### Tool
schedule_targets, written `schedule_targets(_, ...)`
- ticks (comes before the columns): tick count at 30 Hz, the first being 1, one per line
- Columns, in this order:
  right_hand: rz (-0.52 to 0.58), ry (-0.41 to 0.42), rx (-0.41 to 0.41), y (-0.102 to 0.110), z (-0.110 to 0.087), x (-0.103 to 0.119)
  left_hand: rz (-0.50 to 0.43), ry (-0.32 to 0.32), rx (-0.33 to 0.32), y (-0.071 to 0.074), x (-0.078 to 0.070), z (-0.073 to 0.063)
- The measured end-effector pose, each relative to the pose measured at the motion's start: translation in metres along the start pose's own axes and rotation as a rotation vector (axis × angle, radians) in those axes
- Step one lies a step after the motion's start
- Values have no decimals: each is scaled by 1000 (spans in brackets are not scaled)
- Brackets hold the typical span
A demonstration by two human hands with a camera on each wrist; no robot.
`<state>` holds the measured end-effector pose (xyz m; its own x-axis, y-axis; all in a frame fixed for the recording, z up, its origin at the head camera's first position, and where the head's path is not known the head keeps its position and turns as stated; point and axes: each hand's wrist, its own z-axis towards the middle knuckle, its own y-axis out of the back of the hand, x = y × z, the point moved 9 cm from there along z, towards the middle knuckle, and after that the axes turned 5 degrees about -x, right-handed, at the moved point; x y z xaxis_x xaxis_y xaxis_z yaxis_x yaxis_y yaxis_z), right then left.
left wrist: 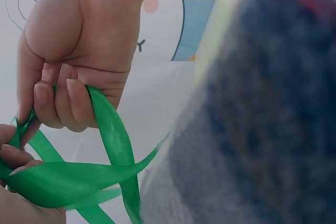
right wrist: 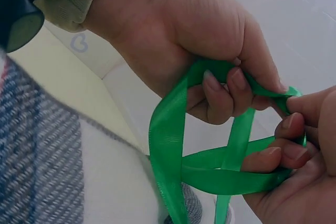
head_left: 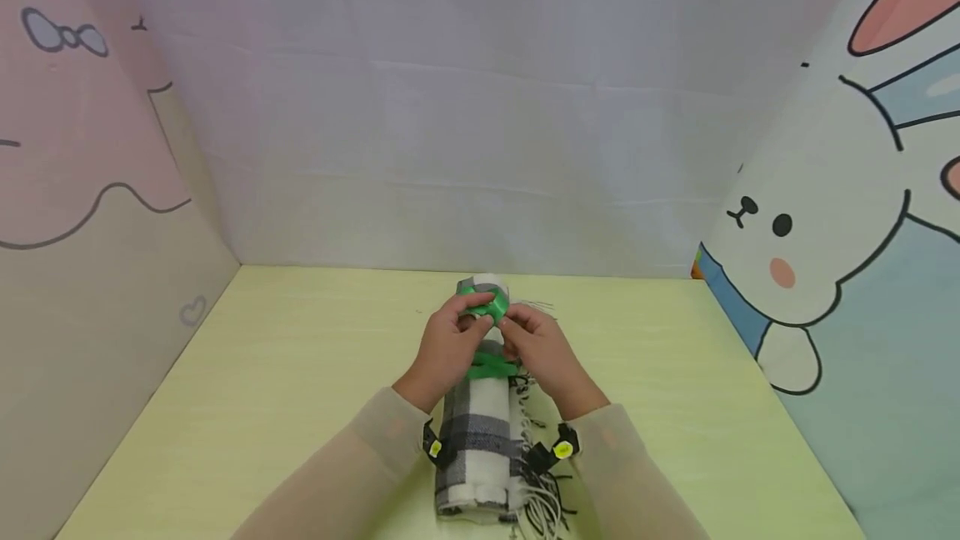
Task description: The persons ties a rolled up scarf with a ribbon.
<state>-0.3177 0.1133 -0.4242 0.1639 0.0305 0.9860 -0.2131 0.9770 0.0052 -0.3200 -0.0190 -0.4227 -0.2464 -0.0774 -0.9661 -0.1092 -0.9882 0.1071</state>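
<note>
A rolled grey-and-white checked scarf [head_left: 486, 398] with tasselled ends lies lengthwise on the table, and a green ribbon [head_left: 491, 367] crosses around it. Above the far half of the roll, my left hand [head_left: 447, 344] and right hand [head_left: 538, 344] meet, each pinching the ribbon between thumb and finger. In the right wrist view the ribbon [right wrist: 169, 129] runs in loops through the curled fingers of the left hand [right wrist: 210, 51], the fingertips of both hands close together. The left wrist view shows the right hand [left wrist: 84, 51] with ribbon [left wrist: 115, 135] hanging from its fingers.
The pale yellow table [head_left: 300, 373] is bounded by a white back wall [head_left: 480, 132] and side walls with cartoon prints. Loose fringe [head_left: 543, 502] spreads along the roll's right side. Black wrist cameras sit on both sleeves, near the scarf.
</note>
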Motion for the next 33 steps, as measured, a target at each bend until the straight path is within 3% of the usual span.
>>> schedule_targets(4,9,-8,-7,-2,-1,0,-70,-22,-20,2,-2,0)
schedule_targets(8,2,-8,-5,-3,-1,0,-92,-64,29,-1,-6,-1)
schedule_targets(14,-28,9,8,-3,-2,-1,83,-152,107,-5,-13,-1)
schedule_targets(18,-48,23,16,-3,-2,0,200,-196,117,-2,-16,0)
schedule_targets(25,-70,36,-2,-1,-1,4,261,-164,105,7,-10,5)
schedule_targets(33,-96,37,-39,2,-1,3,191,-92,189,10,-2,10)
